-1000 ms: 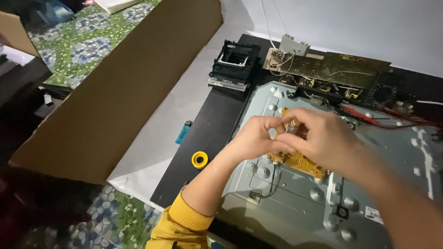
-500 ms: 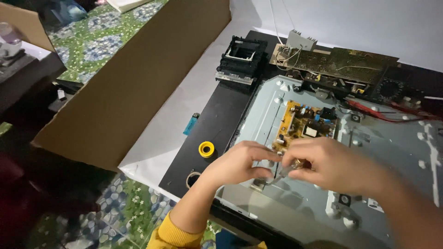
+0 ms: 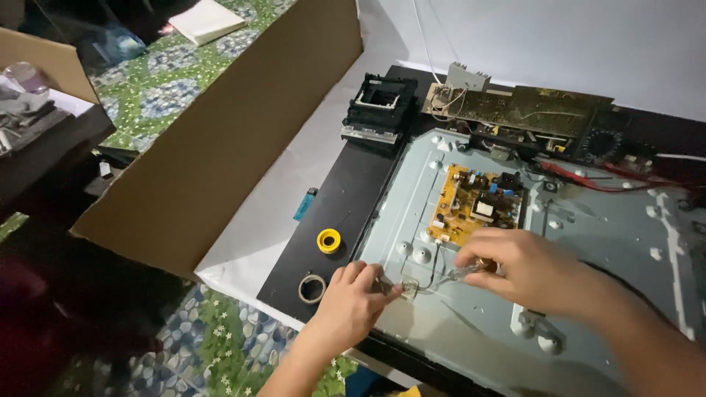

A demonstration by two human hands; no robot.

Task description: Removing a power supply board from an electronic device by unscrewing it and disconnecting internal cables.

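Item: small connector [image 3: 409, 285] with thin wires, on the grey metal panel [image 3: 588, 220], below the yellow circuit board [image 3: 476, 204]. My left hand [image 3: 353, 301] pinches it, fingertips pressed together. My right hand [image 3: 526, 268], just right, pinches a small clear tool [image 3: 465, 273], long axis pointing left toward it.

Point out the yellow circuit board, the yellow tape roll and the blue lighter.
yellow circuit board [image 3: 478, 204], head view, board's middle.
yellow tape roll [image 3: 329, 240], head view, its rim.
blue lighter [image 3: 306, 204], head view, its body.

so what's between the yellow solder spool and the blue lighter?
Head view: nothing; only bare black panel edge and white sheet separate the yellow spool from the blue lighter.
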